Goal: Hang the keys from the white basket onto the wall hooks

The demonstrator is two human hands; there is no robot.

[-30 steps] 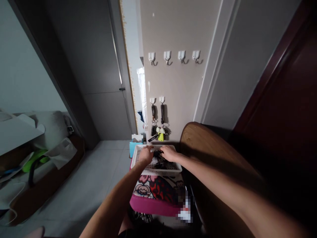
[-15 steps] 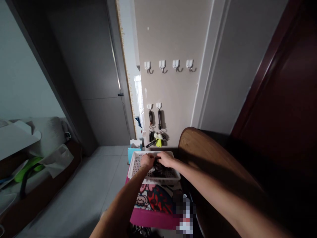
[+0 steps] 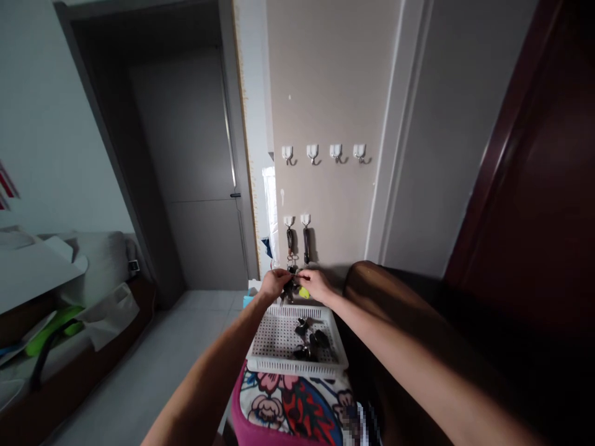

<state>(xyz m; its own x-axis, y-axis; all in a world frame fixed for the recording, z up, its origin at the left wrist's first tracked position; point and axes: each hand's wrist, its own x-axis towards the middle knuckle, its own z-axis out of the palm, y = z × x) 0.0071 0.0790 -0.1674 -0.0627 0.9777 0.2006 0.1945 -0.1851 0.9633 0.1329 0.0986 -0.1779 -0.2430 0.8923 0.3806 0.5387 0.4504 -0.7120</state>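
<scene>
My left hand [image 3: 276, 284] and my right hand [image 3: 315, 285] are close together in front of the wall, fingertips pinched on a dark bunch of keys [image 3: 287, 292] that dangles between them. Its finer parts are too small to make out. Just below is a white perforated plastic basket [image 3: 297, 368], where several more dark key bunches [image 3: 318, 339] lie towards the right side. Behind my hands, two key straps [image 3: 290, 240] hang from the lower white hooks [image 3: 305, 219]. A yellow-green tag [image 3: 304, 292] shows beneath my right hand.
Higher up the wall is a row of several white hooks [image 3: 335, 152]. The basket rests on a flower-patterned stool [image 3: 283, 406] with a pink edge. A curved brown wooden panel [image 3: 372, 285] stands at right, a grey door [image 3: 195, 142] at left.
Both hands have risen out of the basket with a bunch of keys and are now near the hanging straps. The view has tilted up slightly, and the remaining bunches in the basket are visible.
</scene>
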